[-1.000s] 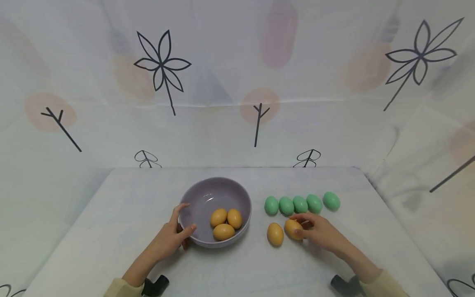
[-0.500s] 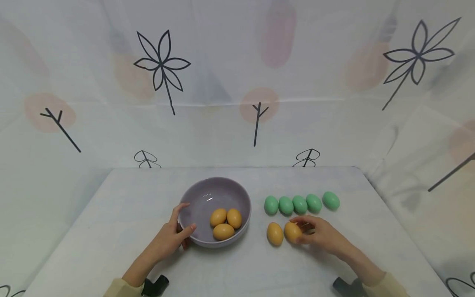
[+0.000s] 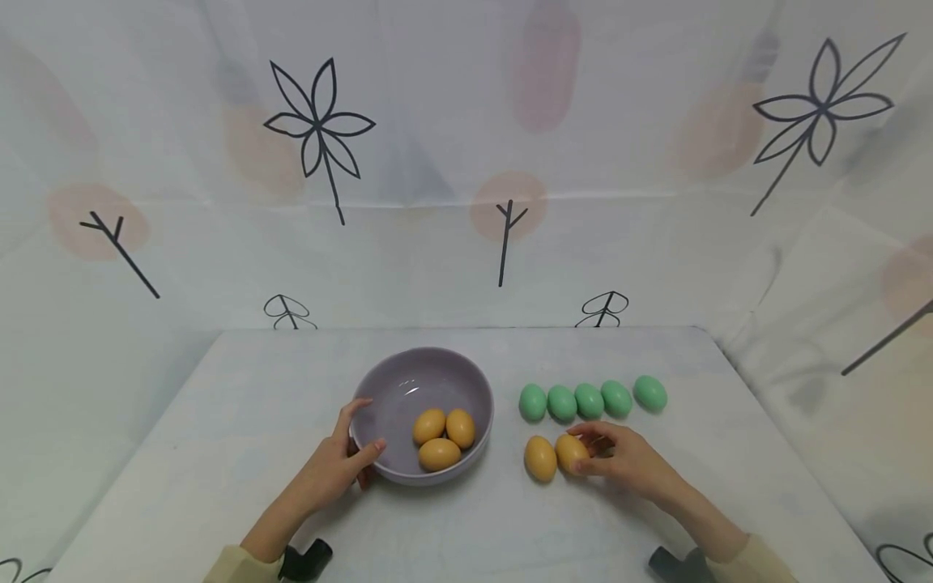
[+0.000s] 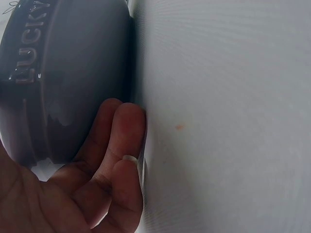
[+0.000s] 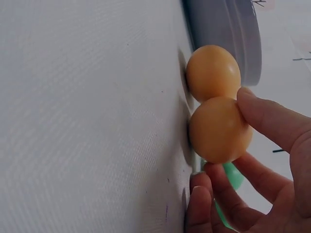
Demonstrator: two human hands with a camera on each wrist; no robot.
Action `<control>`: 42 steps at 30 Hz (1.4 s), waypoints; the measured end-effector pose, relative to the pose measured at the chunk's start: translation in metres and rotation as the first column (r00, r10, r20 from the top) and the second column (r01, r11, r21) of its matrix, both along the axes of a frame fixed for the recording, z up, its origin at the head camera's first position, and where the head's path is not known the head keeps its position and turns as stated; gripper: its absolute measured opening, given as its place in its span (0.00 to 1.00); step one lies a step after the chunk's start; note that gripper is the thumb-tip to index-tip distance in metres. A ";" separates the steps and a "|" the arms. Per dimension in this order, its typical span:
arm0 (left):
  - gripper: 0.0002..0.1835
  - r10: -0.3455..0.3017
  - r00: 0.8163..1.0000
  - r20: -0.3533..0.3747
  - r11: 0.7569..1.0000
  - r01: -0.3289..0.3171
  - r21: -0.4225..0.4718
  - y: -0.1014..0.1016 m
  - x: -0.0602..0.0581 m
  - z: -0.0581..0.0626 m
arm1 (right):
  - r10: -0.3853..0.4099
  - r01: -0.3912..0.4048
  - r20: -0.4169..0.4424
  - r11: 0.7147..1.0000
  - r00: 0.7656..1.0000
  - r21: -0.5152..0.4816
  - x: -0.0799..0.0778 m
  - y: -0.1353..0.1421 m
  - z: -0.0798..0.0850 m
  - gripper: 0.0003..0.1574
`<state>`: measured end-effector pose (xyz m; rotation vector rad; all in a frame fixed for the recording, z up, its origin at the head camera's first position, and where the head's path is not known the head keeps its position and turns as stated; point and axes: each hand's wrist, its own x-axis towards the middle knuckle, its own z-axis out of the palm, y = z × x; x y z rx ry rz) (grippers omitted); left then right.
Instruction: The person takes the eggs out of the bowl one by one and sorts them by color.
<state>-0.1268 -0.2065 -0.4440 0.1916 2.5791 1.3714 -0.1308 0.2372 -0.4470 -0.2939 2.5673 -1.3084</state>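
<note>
A purple-grey bowl (image 3: 426, 380) with three yellow-orange eggs (image 3: 440, 456) in it stands on the table. My left hand (image 3: 330, 472) grips its near left side, thumb and index finger over the rim, other fingers outside near the base. Raised letters mark the bowl's outer wall (image 4: 73, 63) in the left wrist view. To the bowl's right, my right hand (image 3: 628, 461) holds a yellow egg (image 3: 572, 455) between thumb and fingers, low at the tabletop. Another yellow egg (image 3: 540, 459) lies just left of it; in the right wrist view the held egg (image 5: 219, 130) appears to touch it.
Several green eggs (image 3: 589, 402) lie in a row behind the right hand, the rightmost a little apart. A white cloth covers the table (image 3: 466, 534). Behind it hangs a patterned cloth backdrop (image 3: 423, 267). Dark wrist devices (image 3: 306, 560) sit at both sleeves.
My right hand has shifted the yellow egg slightly to the left, closer to the other yellow egg. My left hand and the bowl have stayed put.
</note>
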 end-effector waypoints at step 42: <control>0.38 0.014 1.000 0.004 1.000 -0.014 -0.012 0.001 0.000 0.001 | 0.030 -0.031 -0.071 0.999 0.997 -0.008 0.004 0.002 -0.003 0.37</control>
